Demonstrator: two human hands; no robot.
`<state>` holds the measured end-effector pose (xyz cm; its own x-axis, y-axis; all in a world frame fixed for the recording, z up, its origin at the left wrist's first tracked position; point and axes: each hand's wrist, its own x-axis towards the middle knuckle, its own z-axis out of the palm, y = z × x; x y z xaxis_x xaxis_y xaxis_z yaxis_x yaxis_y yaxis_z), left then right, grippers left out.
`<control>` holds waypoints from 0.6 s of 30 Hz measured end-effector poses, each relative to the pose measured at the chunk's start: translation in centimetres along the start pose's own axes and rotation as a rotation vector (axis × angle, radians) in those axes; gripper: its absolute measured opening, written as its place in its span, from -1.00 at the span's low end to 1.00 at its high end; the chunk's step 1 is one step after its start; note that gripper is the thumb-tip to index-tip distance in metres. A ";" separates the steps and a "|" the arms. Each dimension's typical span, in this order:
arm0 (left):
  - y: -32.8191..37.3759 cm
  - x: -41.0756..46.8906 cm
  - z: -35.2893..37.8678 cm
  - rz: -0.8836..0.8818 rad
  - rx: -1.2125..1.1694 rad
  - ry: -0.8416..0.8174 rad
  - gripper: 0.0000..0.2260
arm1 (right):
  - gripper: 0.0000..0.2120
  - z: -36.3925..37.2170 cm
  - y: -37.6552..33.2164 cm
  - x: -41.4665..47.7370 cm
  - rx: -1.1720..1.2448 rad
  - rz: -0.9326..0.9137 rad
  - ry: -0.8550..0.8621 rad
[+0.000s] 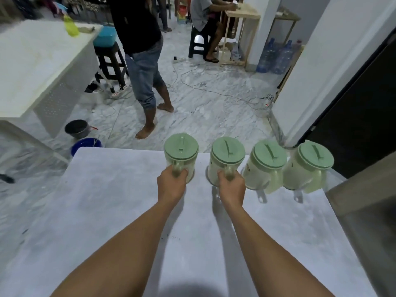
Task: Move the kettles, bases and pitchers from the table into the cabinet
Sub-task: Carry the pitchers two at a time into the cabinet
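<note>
Several pale pitchers with green lids stand in a row along the far edge of the white table (pixel 120 211). My left hand (pixel 171 185) is closed around the handle of the leftmost pitcher (pixel 181 154). My right hand (pixel 231 187) grips the handle of the second pitcher (pixel 227 156). Two more pitchers stand to the right, the third pitcher (pixel 265 166) and the fourth pitcher (pixel 310 166), both untouched. No kettle or base is in view.
A grey cabinet edge (pixel 364 202) rises at the right beside a dark doorway (pixel 360 116). A person (pixel 143 67) stands on the floor beyond the table. A black pot (pixel 77 128) and blue bucket (pixel 85 144) sit at the left. Cables cross the floor.
</note>
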<state>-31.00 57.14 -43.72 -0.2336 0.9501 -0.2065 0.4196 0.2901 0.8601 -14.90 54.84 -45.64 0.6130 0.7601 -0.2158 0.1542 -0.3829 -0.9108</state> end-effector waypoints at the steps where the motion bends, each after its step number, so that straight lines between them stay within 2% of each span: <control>1: 0.2 0.1 0.1 0.004 -0.006 0.023 -0.82 | -0.84 0.2 0.1 0.2 0.015 -0.007 0.005; 11: 1.9 0.6 -1.3 0.046 -0.087 0.167 -0.78 | -0.86 0.1 -2.3 0.0 0.040 -0.073 0.033; 18: 6.7 -0.7 -5.0 0.092 -0.177 0.202 -0.76 | -0.82 -2.0 -7.4 -2.9 0.040 -0.136 0.028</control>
<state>-32.43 57.88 -35.50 -0.3794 0.9243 -0.0420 0.2915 0.1625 0.9427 -16.28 54.45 -37.62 0.6103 0.7881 -0.0802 0.2062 -0.2558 -0.9445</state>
